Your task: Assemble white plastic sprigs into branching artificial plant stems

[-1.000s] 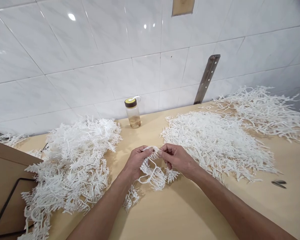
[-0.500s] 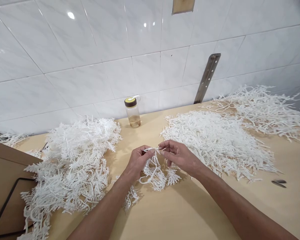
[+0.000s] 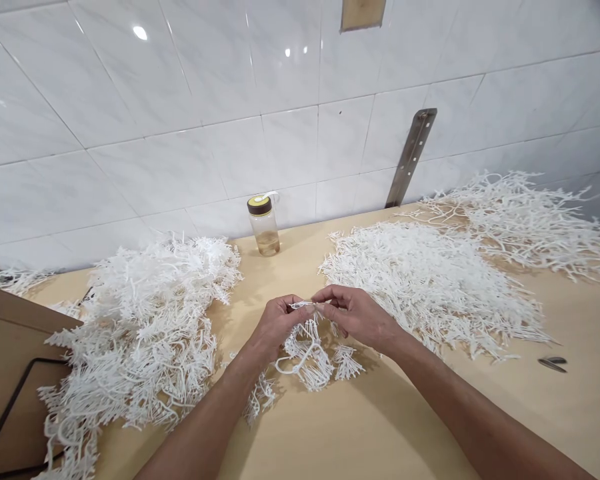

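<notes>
Between my two hands is a small bunch of white branching strands point(image 3: 310, 323), thin and stringy, partly covered by the fingers. My left hand point(image 3: 279, 325) pinches its upper end with thumb and forefinger. The fingertips of my right hand point(image 3: 353, 312) are closed on the same bunch, almost touching the left thumb. Below the hands, looped white strands hang or lie on the table; which of the two I cannot tell. A loose white tuft point(image 3: 347, 362) lies under my right hand, and a few more sprigs point(image 3: 260, 398) lie beside my left forearm.
A large heap of white strands point(image 3: 145, 333) fills the left side, near a brown board point(image 3: 15, 333). Another heap point(image 3: 430, 287) lies right, with longer branches point(image 3: 535, 220) behind. A bottle point(image 3: 266, 230) stands by the tiled wall; a metal bar point(image 3: 411, 159) leans there. Small snips point(image 3: 553, 364) lie at right.
Both hands stay together at the bunch. My right fingers have drawn in closer to the left thumb, and the bunch sits slightly lower. The view has shifted a little.
</notes>
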A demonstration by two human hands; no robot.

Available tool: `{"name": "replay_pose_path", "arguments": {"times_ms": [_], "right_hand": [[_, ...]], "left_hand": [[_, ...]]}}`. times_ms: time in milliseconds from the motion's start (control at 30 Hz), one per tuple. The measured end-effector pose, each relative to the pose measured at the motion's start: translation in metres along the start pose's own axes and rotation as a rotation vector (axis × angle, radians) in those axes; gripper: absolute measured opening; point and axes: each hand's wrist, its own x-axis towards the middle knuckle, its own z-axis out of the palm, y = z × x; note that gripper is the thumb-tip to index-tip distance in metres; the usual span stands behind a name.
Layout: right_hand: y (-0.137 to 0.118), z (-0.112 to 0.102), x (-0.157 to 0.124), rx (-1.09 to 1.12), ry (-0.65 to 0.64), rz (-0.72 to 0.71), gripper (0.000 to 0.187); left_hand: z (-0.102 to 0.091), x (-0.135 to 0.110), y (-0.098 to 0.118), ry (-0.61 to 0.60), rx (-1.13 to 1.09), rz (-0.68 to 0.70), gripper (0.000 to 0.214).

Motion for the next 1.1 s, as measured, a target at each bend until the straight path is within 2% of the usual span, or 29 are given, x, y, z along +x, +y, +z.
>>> {"name": "replay_pose_path", "arguments": {"times_ms": [67, 233, 500, 800, 933, 1100], "right_hand": [[-0.001, 0.000, 0.000, 0.002, -0.029, 0.020, 0.028], [-0.001, 0.002, 0.000, 0.035, 0.019, 0.084, 0.029], [0.008, 0.008, 0.001, 0.067, 0.035, 0.065, 0.029], [0.009, 0.004, 0.002, 0.119, 0.027, 0.056, 0.026], [0.007, 0.004, 0.001, 0.097, 0.106, 0.077, 0.022], [0.009, 0.005, 0.000, 0.050, 0.178, 0.036, 0.023]], "left_hand": [[0.000, 0.000, 0.000, 0.013, 0.002, 0.005, 0.040], [-0.001, 0.001, 0.000, 0.007, -0.142, -0.044, 0.039], [-0.003, 0.004, -0.003, -0.004, -0.309, -0.030, 0.037], [-0.003, 0.006, -0.008, 0.019, -0.138, -0.027, 0.041], [-0.001, 0.003, -0.002, -0.018, -0.104, -0.029, 0.041], [0.000, 0.003, -0.001, -0.048, -0.017, -0.042, 0.039]]}}
